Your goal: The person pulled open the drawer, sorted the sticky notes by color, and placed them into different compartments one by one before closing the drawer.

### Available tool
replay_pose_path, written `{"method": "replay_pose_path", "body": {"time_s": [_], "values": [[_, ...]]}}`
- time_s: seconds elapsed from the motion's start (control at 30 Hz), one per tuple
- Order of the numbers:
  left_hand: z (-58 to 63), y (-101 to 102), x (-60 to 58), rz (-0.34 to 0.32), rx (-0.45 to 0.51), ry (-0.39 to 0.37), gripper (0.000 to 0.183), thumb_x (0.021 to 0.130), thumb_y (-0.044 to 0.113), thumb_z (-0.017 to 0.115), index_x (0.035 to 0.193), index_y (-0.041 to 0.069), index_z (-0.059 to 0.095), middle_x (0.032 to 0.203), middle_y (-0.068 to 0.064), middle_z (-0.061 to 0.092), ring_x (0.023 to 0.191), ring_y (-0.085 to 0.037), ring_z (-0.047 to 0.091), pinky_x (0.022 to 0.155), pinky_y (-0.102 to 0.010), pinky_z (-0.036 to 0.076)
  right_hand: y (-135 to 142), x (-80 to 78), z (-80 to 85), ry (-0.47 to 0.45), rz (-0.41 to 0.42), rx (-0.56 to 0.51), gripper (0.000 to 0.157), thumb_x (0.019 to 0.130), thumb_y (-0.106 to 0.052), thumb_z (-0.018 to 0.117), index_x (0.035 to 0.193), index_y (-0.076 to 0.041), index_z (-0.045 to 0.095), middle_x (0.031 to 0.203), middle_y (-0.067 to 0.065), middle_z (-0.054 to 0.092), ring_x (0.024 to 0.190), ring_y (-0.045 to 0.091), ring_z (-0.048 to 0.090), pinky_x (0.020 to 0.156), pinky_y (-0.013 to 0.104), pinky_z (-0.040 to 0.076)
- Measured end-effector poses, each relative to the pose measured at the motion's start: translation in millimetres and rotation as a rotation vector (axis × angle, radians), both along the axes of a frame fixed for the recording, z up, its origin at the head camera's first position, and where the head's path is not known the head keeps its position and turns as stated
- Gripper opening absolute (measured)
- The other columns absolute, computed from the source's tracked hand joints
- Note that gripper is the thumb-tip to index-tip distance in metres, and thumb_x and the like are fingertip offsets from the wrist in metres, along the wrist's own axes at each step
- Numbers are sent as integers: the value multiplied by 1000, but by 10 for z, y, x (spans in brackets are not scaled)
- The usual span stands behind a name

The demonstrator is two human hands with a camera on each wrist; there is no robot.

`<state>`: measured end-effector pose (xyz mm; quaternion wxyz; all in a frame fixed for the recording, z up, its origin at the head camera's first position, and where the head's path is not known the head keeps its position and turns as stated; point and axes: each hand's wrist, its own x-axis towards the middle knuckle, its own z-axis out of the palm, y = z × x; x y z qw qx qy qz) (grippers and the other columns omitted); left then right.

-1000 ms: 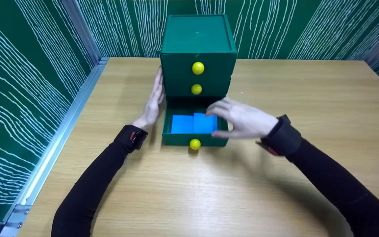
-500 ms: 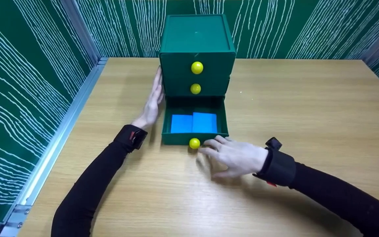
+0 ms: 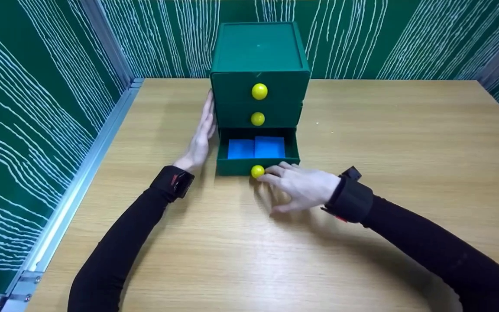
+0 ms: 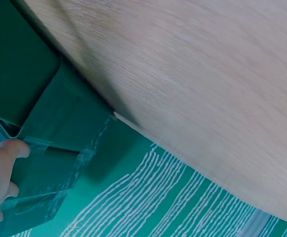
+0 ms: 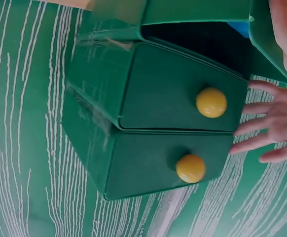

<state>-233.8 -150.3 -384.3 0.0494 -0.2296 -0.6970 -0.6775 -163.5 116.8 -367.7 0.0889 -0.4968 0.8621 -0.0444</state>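
A green cabinet of stacked drawers (image 3: 258, 47) with round yellow knobs stands at the back middle of the table. Its bottom drawer (image 3: 234, 167) is partly out and holds two blue squares, a left one (image 3: 241, 149) and a right one (image 3: 269, 148). My left hand (image 3: 199, 145) lies with straight fingers along the cabinet's left side. The fingertips of my right hand (image 3: 303, 187) press on the drawer front, just right of the bottom knob (image 3: 257, 171), thumb held apart. In the right wrist view the upper two drawers are closed, with knobs (image 5: 211, 102) showing.
The wooden table (image 3: 241, 260) spreads around the cabinet. Green walls with white streaks (image 3: 345, 39) rise behind and at the sides. A metal rail (image 3: 76, 182) runs along the table's left edge.
My right hand came down from over the drawer to its front, then moved away from me. The bottom drawer slid partway in with the blue squares. My left hand stayed put.
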Motion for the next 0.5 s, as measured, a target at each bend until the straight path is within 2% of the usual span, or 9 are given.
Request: {"method": "replay_pose_path", "body": {"time_s": [0.1,0.3,0.5], "values": [[0,6,4,0,6,1,64,104,35,16,162,18,-5,171,-1,-8,158,-22,-4,125,-61,2,-14,-105,0,-1,-31,3,79,89,-46,72,148,-3,42,146,26,49,125,40,53,107,54,47],[-1,26,-2,-12,-2,18,65,103,35,15,162,19,-5,171,-1,-9,158,-22,-5,123,-65,1,-10,-357,8,-34,-109,9,86,87,-47,73,151,-2,38,152,29,39,135,47,46,113,61,38],[-13,53,-7,-28,-5,21,65,102,34,14,162,17,-6,170,-2,-10,158,-23,-7,123,-66,0,-14,-585,-3,-58,-164,0,87,86,-47,74,151,-2,37,153,28,38,132,45,46,110,58,43]]}}
